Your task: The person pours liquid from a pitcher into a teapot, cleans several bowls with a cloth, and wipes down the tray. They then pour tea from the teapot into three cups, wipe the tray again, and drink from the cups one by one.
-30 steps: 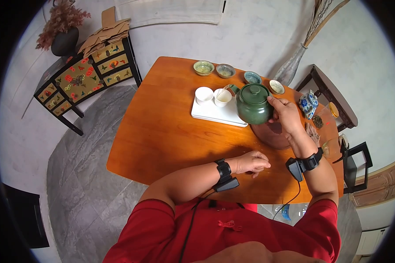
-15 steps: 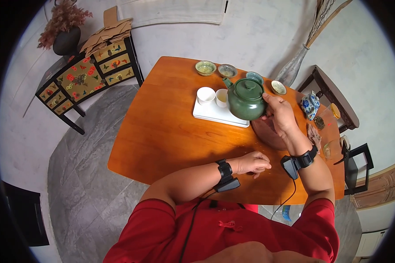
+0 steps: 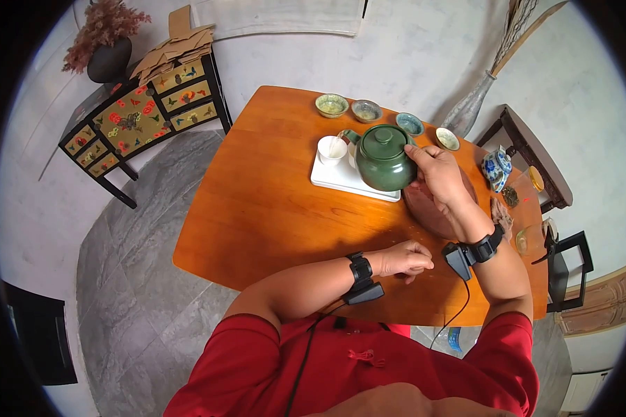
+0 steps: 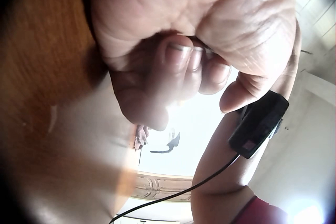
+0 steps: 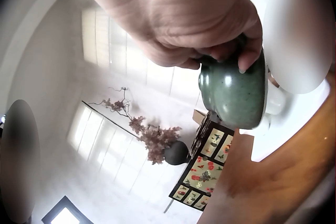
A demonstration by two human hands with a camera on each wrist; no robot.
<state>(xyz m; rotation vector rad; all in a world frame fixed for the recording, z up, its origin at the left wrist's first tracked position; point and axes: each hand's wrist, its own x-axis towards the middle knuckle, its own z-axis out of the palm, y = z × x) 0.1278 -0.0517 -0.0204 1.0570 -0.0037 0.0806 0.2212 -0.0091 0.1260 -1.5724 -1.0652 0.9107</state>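
Note:
My right hand (image 3: 438,177) grips the handle of a green lidded teapot (image 3: 384,163), held above a white tray (image 3: 351,185) with its spout tipped left. A thin pale stream runs from the spout into the left white cup (image 3: 331,154). The other white cup is mostly hidden behind the teapot. In the right wrist view, fingers and thumb close round the handle beside the green body (image 5: 236,95). My left hand (image 3: 402,260) rests near the table's front edge, its fingers loosely curled and holding nothing, as the left wrist view also shows.
Several small bowls (image 3: 332,105) line the back of the wooden table (image 3: 257,187). A round reddish-brown board (image 3: 424,212) lies under the right forearm. At the right stand a blue-and-white pot (image 3: 496,170) and a clear jar with dark leaves (image 3: 511,197).
My right hand has carried the teapot leftward, so its spout has passed from the right cup to the left one. My left hand stays in place.

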